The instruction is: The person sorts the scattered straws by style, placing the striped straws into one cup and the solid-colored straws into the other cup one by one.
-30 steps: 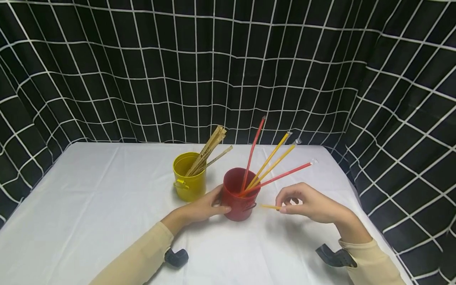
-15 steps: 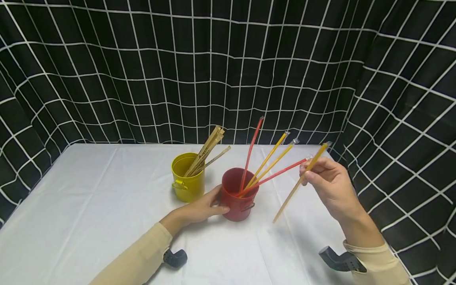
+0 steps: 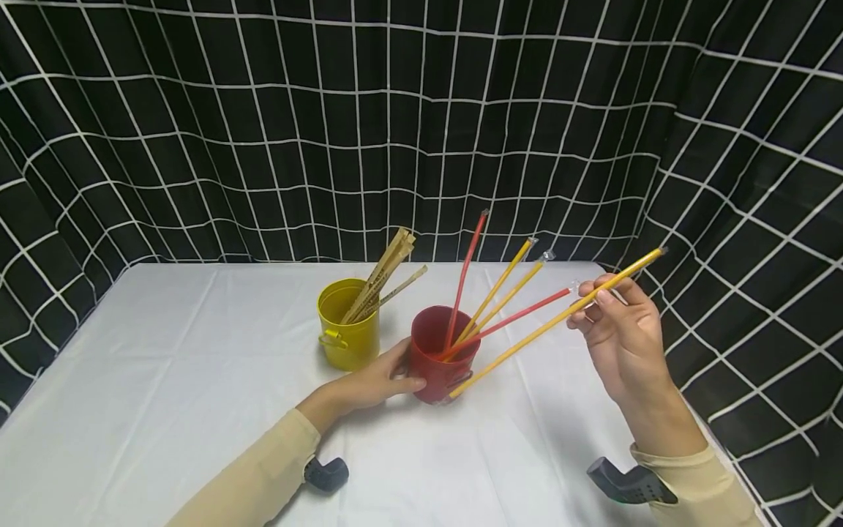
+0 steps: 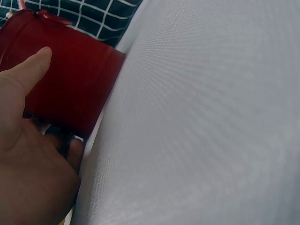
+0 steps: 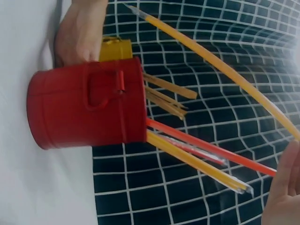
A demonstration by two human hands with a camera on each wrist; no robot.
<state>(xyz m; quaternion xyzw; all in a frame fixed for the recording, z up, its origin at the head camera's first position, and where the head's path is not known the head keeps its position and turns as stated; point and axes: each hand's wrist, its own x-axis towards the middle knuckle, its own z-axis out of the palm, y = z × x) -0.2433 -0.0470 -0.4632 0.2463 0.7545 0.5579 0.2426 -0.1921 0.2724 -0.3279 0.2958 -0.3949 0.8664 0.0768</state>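
My left hand [image 3: 369, 382] holds a red bucket [image 3: 435, 382] by its side, the thumb on the near wall. In the left wrist view that thumb lies along the bucket [image 4: 77, 79], with the other fingers partly hidden behind and below. Two red straws and two yellow straws [image 3: 503, 277] in clear wrappers lean out of it to the right. My right hand [image 3: 622, 337], raised at the right, pinches another wrapped yellow straw [image 3: 527, 344] near its upper end. That straw slants down left, its lower tip overlapping the bucket's front in the head view.
Left of the red bucket stands a yellow bucket [image 3: 349, 348] with several paper-wrapped sticks [image 3: 385, 274] leaning right. Both rest on a table with a white cloth [image 3: 165, 380]. A black curtain with a white grid [image 3: 369, 132] surrounds the back and sides.
The right hand has lifted the yellow straw from low beside the red bucket, up and to the right, and the straw now slants more flatly. The left hand stays at the bucket.
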